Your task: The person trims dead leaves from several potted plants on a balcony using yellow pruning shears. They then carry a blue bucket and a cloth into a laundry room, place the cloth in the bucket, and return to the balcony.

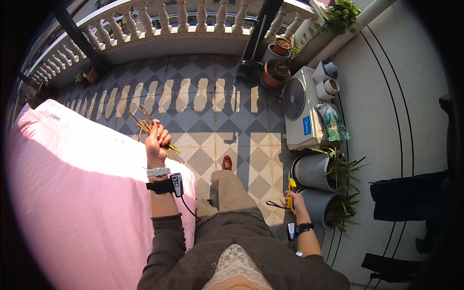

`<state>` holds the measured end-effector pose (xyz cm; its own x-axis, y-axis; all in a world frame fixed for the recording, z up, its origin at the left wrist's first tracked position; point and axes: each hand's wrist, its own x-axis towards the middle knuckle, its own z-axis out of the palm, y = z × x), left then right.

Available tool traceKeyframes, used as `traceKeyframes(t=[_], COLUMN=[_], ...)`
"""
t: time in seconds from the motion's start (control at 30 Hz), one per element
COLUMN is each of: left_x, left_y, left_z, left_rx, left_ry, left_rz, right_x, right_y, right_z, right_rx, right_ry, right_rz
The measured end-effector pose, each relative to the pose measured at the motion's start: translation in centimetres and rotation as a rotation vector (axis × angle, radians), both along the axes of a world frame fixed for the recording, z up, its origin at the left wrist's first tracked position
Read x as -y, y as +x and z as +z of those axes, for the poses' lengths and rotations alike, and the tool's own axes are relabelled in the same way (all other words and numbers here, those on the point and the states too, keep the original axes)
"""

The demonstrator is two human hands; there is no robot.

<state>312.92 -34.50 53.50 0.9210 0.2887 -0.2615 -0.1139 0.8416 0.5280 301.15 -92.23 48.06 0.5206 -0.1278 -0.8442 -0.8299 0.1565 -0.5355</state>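
In the head view, my left hand [158,139] is closed around a bundle of dry brown plant stems [144,124]. A yellow-green stem end [174,148] pokes out below the fingers. This hand is raised over the edge of a pink cloth cover [108,206]. On the other side, my right hand [298,203] grips a yellow-handled hand tool [291,192] with a dark strap loop [276,205]. The tool points away from me, and its exact kind is unclear. Close beside it are two grey ribbed planters [313,172] with green strappy leaves [342,172].
A Midea air-conditioner outdoor unit [302,108] stands along the right wall, with small pots [327,88] and a green plastic bag [332,123] on it. Terracotta pots [276,74] sit beyond. A white balustrade [201,18] bounds the diamond-patterned tiled floor [197,119]. Dark clothes [406,197] hang at right.
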Motion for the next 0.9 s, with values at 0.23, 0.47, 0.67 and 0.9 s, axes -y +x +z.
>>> traceKeyframes(t=[0.23, 0.47, 0.67, 0.9], left_x=[-0.8, 2.7, 9.4, 20.2], left_y=[9.5, 25.0, 40.4, 58.4], left_z=[-5.5, -11.2, -18.9, -28.4], left_rx=[-0.17, -0.352, -0.584, -0.762], left_ry=[-0.034, -0.059, -0.077, -0.283], left_rz=[-0.056, -0.28, -0.52, -0.688], right_x=[-2.7, -2.6, -0.5, 1.6], right_y=[18.3, 32.2, 41.2, 49.7], right_z=[-3.7, -5.0, -6.1, -5.7], right_rx=[0.013, 0.006, -0.059, -0.104], right_ry=[0.081, 0.07, -0.006, -0.019], right_rz=[0.048, 0.038, 0.015, -0.164])
